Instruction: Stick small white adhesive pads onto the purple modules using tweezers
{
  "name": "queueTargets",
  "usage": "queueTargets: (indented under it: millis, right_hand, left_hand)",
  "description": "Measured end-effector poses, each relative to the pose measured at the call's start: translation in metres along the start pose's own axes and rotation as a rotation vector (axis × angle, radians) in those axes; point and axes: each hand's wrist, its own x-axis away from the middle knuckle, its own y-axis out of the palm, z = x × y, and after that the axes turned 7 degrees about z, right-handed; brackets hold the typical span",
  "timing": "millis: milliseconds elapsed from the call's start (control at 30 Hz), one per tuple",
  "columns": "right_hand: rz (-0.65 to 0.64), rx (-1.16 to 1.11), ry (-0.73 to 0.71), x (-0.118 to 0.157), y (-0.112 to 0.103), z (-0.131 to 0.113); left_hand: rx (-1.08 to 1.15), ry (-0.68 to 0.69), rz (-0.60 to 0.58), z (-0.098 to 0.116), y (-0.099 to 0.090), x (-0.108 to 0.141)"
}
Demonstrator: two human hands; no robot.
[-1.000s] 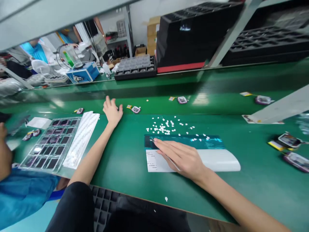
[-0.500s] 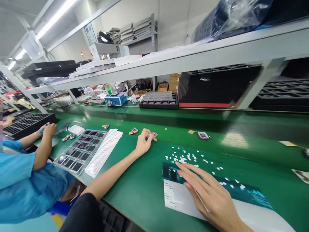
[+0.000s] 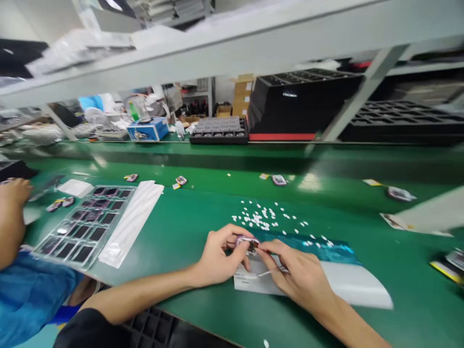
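- A green workbench [image 3: 188, 217] runs beneath shelving [image 3: 232, 58].
- Lower centre: the left hand [image 3: 219, 258] pinches a purple-rimmed device [image 3: 251, 245] over a white sheet [image 3: 357, 285].
- The right hand [image 3: 302, 275] has thumb and forefinger together at the device's edge, tweezers [image 3: 267, 273] tucked inside.
- Print on the sheet and white strips [image 3: 132, 222], left, is too blurred to read.

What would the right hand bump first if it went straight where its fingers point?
Probably the purple-rimmed device in the left hand; the right hand may be touching it.
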Motion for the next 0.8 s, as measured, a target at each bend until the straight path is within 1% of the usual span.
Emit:
queueTargets:
  millis: [67,200,333,500,667,800]
  right_hand:
    - [0.001,-0.009,-0.001,0.001,0.001,-0.001]
    - [-0.023,-0.028,0.064,0.008,0.004,-0.002]
    - [-0.045,-0.039,0.089,0.013,0.005,-0.004]
    - [-0.082,-0.077,0.152,0.013,0.005,-0.008]
    - [-0.017,-0.049,0.140,0.011,0.005,-0.011]
    - [-0.087,0.011,0.135,0.009,0.001,-0.012]
  left_hand:
    - [0.007,0.021,0.004,0.000,-0.001,0.002]
    - [-0.004,0.035,0.012,0.002,-0.001,0.005]
    - [-0.048,0.078,0.041,0.003,0.000,0.006]
    - [-0.160,0.180,0.074,0.005,0.002,0.008]
    - [-0.241,0.260,0.085,0.008,0.001,0.008]
    - [-0.408,0.340,0.106,0.010,0.001,0.007]
